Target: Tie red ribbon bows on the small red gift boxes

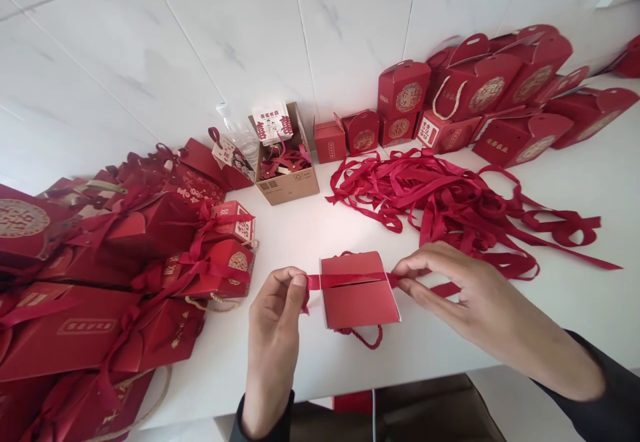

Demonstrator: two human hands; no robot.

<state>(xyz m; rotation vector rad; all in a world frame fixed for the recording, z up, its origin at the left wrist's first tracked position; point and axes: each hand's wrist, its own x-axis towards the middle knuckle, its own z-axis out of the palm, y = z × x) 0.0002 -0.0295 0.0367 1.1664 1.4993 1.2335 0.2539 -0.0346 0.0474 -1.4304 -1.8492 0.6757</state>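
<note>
A small red gift box (357,305) sits on the white table with a red cord handle (373,341) sticking out at its near side. Across its upper face runs a red ribbon (353,281), stretched from side to side. My left hand (277,322) pinches the ribbon's left end between thumb and fingers, just off the box. On the other side, my right hand (450,285) pinches the ribbon close to the box's right edge. Both hands are closed on the ribbon.
A loose heap of red ribbons (430,195) lies behind my right hand. Ribbon-tied red boxes (95,315) are piled at the left. A cardboard box (287,189) holding tags stands near the tiled wall, and more red boxes (480,89) line the back right.
</note>
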